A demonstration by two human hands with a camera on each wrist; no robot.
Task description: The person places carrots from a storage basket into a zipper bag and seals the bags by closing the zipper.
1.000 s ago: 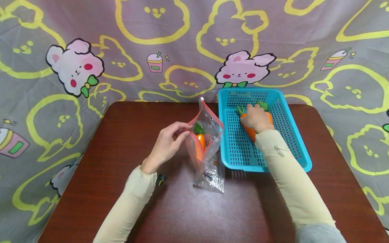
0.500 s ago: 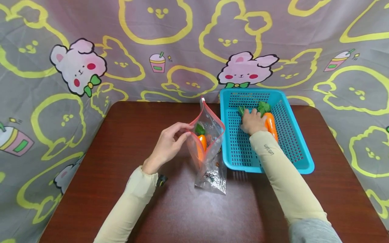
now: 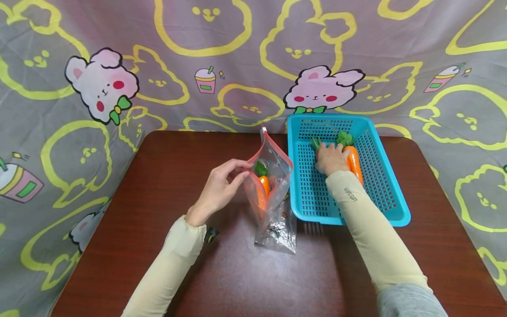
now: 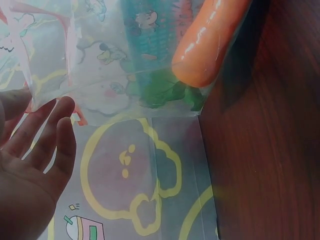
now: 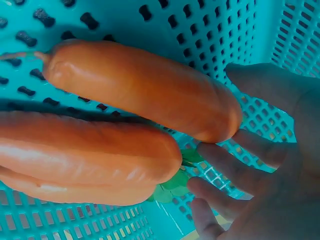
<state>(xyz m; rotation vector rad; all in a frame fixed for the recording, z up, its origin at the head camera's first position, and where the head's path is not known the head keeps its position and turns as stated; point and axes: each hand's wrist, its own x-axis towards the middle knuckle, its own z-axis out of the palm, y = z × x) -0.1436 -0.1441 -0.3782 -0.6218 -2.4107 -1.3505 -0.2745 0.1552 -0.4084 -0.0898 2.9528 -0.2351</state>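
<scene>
On the brown table (image 3: 166,176) a clear zip bag (image 3: 277,220) with a red rim stands open. An orange carrot (image 3: 263,185) with green leaves sits inside it; in the left wrist view the carrot (image 4: 210,40) shows through the printed film. My left hand (image 3: 243,171) pinches the bag's left rim between thumb and fingers (image 4: 50,115). My right hand (image 3: 326,152) lies in the teal basket (image 3: 380,176), over the leafy ends of two carrots (image 5: 145,87) (image 5: 85,165). Its fingers (image 5: 250,155) are spread and touch the carrot tops without closing round either.
The basket stands at the table's far right, just beside the bag. A grey cloth (image 3: 222,66) with yellow bunny outlines and pink bunnies hangs behind and down both sides of the table. The table's front and left parts hold nothing but my forearms.
My right hand has moved toward the basket's far end, and a carrot now shows to the right of it. The left hand and the bag have stayed put.
</scene>
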